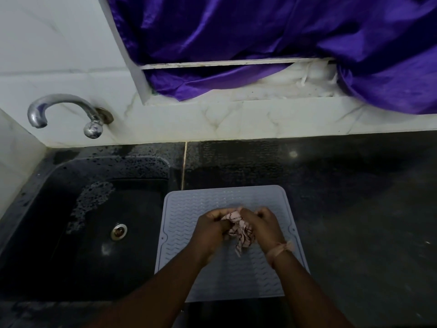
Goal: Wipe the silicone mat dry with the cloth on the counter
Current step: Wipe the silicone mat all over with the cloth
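Low in the centre of the frame, the pale grey ribbed silicone mat [227, 242] lies flat on the dark stone counter [354, 209]. Above it the left hand [211, 229] and right hand [262, 227] both clutch the bunched pink patterned cloth [240, 230], fingers curled round it. Wiping seems barely begun; I cannot tell whether the mat is still wet.

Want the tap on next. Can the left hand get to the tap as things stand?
Probably not at once: the left hand is gripping the cloth with the right hand over the mat. The path across the sink to the tap looks free.
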